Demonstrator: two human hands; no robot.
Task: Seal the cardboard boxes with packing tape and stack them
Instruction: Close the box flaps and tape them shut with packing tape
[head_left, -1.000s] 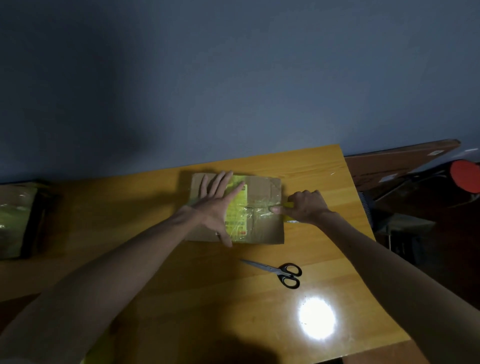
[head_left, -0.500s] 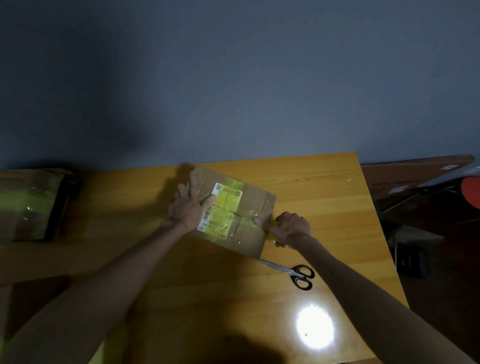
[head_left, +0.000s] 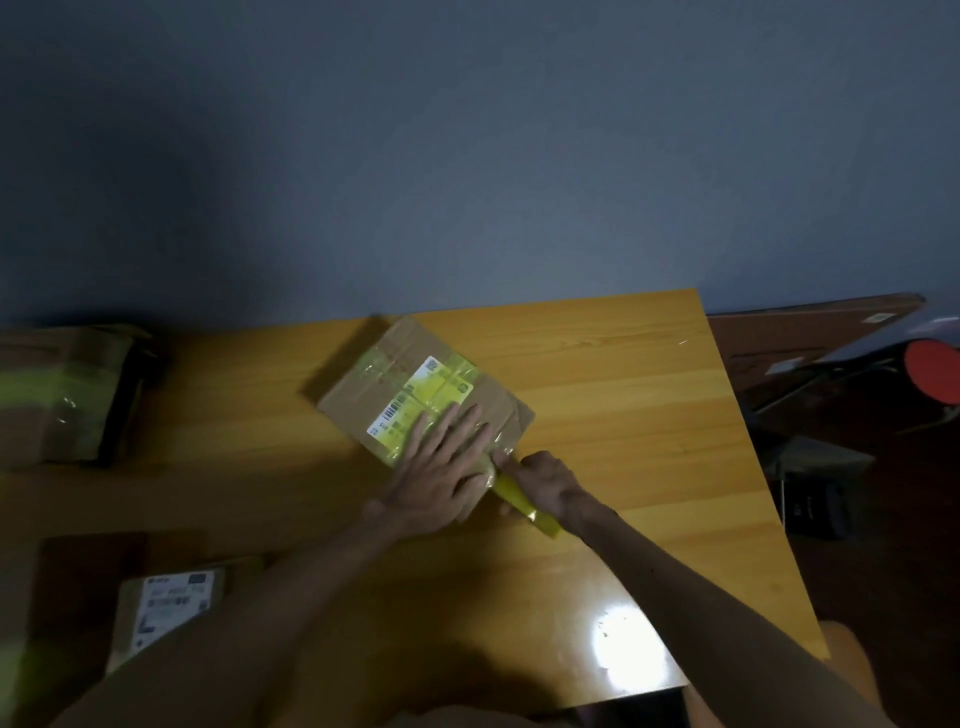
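A flat cardboard box (head_left: 374, 389) with a yellow-and-white label and shiny tape lies turned at an angle on the wooden table (head_left: 623, 415). My left hand (head_left: 441, 467) presses flat with straight fingers on the box's near corner. Just to its right, my right hand (head_left: 545, 480) grips a yellow strip of packing tape (head_left: 519, 501) that runs off the box's near edge towards me. The scissors seen earlier are out of sight, perhaps under my arms.
A taped box (head_left: 57, 400) sits at the table's far left. A smaller labelled box (head_left: 166, 608) lies low at the near left, beside the table. Dark clutter and a red round object (head_left: 932, 376) stand right of the table edge.
The box has turned further and shifted right. My left hand moved from the box's far-left side to its near corner, next to my right hand, which keeps holding the tape.
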